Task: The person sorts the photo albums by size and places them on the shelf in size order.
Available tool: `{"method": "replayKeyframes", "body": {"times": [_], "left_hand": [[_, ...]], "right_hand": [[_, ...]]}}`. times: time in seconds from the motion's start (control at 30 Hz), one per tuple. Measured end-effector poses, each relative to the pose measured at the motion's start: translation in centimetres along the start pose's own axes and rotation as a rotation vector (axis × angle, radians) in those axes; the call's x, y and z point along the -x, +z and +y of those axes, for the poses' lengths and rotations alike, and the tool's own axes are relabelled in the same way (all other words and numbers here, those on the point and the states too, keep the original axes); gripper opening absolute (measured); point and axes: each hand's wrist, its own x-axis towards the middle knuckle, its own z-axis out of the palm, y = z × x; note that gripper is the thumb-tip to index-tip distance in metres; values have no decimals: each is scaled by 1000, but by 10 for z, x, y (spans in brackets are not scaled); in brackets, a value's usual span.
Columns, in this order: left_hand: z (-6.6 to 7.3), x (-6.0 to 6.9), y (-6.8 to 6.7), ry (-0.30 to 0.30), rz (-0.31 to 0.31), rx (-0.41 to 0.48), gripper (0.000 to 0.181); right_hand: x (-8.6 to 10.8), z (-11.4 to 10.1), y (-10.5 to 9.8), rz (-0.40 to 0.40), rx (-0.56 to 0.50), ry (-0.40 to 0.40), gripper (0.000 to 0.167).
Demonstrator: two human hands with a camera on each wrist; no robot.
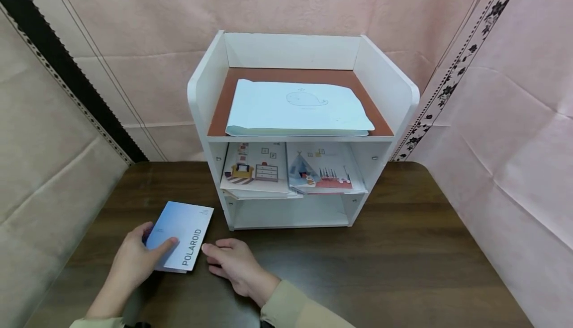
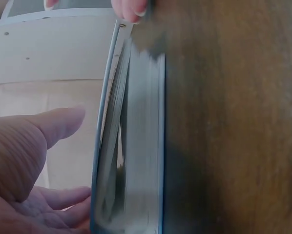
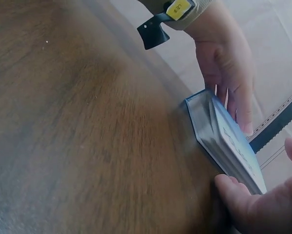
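Observation:
A small blue-and-white photo album (image 1: 183, 236) marked POLAROID lies on the table, its cover and page edges parted slightly in the left wrist view. My left hand (image 1: 136, 256) is at the album's left side. Its thumb (image 2: 63, 122) reaches over the cover with a gap beneath it, and its other fingers are by the far edge. Beside the lower right corner is my right hand (image 1: 237, 268), fingers loosely bent and holding nothing. In the right wrist view its fingertips (image 3: 229, 184) come close to the album's edge; contact is unclear.
A white shelf unit (image 1: 385, 69) stands at the back of the wooden table (image 1: 358, 278). Its brown top carries a pale-blue pad (image 1: 295, 109) with a whale drawing. Illustrated booklets (image 1: 255, 169) lie on the middle shelf. Pink cloth (image 1: 291, 0) hangs behind and at the sides.

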Motion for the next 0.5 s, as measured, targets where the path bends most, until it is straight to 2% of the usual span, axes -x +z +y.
{"method": "replayKeyframes", "body": {"times": [0.13, 0.23, 0.4, 0.5], "left_hand": [[-2, -1, 0, 23, -15, -6, 103], [-5, -3, 0, 18, -14, -13, 100], [-6, -2, 1, 24, -41, 21, 95], [-4, -2, 1, 8, -81, 44, 96]], "right_hand": [[-2, 0, 1, -23, 21, -5, 58], [-3, -1, 2, -43, 39, 3, 58], [-5, -2, 1, -82, 74, 22, 47], [-4, -4, -1, -101, 109, 18, 40]]}}
